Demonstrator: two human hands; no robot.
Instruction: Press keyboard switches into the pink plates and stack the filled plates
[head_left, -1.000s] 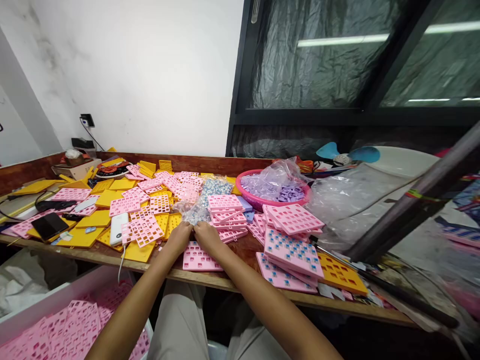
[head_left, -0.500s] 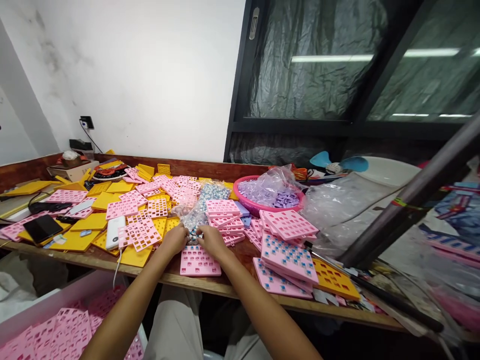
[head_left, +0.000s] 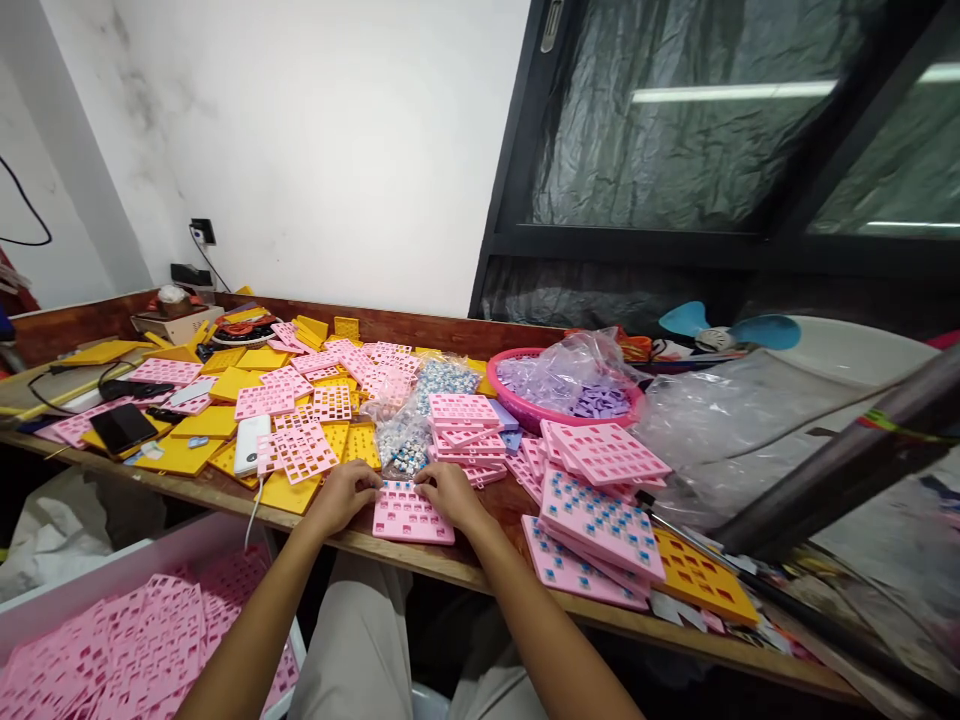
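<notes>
The flat pink plate (head_left: 412, 519), square-holed with blue pieces (head_left: 406, 485) along its far edge, lies between left hand (head_left: 349, 496) and right hand (head_left: 453, 497); whether either pinches anything, I cannot tell.

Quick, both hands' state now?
Left hand: fingers curled at the pink rectangular plastic plate, left side; grip unclear.
Right hand: fingers curled at its right side; grip unclear.

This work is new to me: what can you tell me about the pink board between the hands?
The pink board looks like plastic, flat and rectangular, with rows of square openings. Small blue pieces sit along its far edge. It lies on the table, near the front, with left hand and right hand by its far corners; exact contact is unclear.
</notes>
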